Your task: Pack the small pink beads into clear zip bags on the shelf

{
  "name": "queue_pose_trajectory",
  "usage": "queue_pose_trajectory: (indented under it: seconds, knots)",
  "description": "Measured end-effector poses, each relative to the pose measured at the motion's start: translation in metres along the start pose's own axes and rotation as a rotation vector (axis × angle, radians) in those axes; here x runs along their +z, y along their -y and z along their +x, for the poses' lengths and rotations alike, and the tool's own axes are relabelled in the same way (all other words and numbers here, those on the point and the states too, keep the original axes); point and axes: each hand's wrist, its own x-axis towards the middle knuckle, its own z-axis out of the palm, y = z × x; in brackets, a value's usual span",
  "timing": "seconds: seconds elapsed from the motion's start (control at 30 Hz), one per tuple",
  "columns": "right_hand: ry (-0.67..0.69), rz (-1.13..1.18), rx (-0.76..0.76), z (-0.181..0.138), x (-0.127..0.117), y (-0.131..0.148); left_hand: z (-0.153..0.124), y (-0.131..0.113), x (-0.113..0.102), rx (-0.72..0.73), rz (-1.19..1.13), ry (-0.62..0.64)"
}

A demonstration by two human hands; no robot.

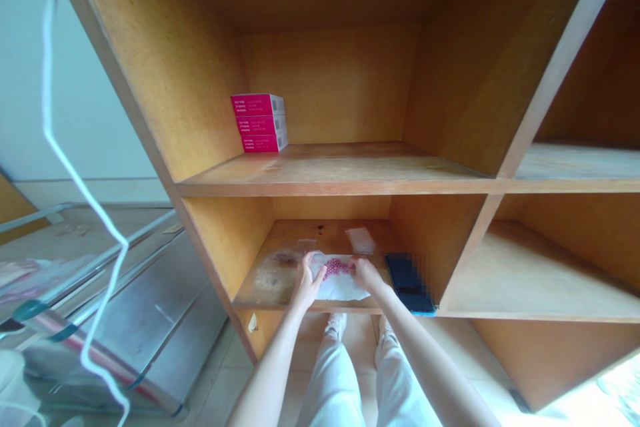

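On the lower shelf lies a thin white sheet or bag [340, 289], with a cluster of small pink beads [336, 269] on it. My left hand [307, 283] grips the left edge of the white sheet, its thumb pointing toward the beads. At the right end of the cluster, my right hand [367, 275] has its fingers pinched together; their tips touch the beads or the sheet, and what is between them is hidden. Behind the hands are a small clear packet [361, 241] and another clear piece [307, 244] farther left.
A dark phone-like slab [405, 277], partly pixelated, lies right of my right hand. Three stacked pink boxes [259, 125] stand on the shelf above. A wooden divider [440, 233] bounds the compartment. A white cable [83, 190] hangs at left beside a metal cart [150, 307].
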Motion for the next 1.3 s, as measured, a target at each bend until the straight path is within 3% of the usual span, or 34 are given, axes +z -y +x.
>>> queue_pose_trajectory:
  seconds: [0.13, 0.23, 0.33, 0.47, 0.57, 0.7, 0.9, 1.0, 1.3]
  knots:
    - [-0.055, 0.059, -0.013, 0.009, -0.004, 0.018, 0.001, -0.002, 0.000, 0.008, 0.006, -0.015]
    - [-0.098, 0.219, -0.128, 0.016, -0.007, 0.041, 0.001, -0.002, 0.000, 0.019, 0.007, -0.020]
    - [-0.083, 0.317, -0.197, 0.019, -0.008, 0.062, 0.001, -0.001, 0.001, 0.021, 0.018, -0.014]
    - [-0.028, 0.266, -0.330, 0.019, -0.007, 0.076, 0.000, 0.002, 0.002, 0.018, 0.043, -0.012]
    - [-0.043, 0.252, -0.345, 0.017, -0.009, 0.071, 0.001, 0.000, 0.001, 0.017, 0.043, -0.007]
    - [-0.099, 0.190, -0.185, 0.014, -0.011, 0.047, 0.001, -0.004, 0.000, 0.027, 0.005, 0.000]
    - [0.024, -0.067, 0.038, 0.006, -0.007, 0.013, 0.001, -0.003, 0.000, 0.003, 0.001, -0.008]
    - [0.075, -0.131, 0.028, 0.001, -0.003, 0.011, 0.000, -0.003, 0.000, 0.005, 0.014, 0.001]
    - [0.051, -0.170, -0.033, -0.006, 0.007, 0.014, 0.000, 0.002, 0.002, -0.004, -0.015, 0.000]
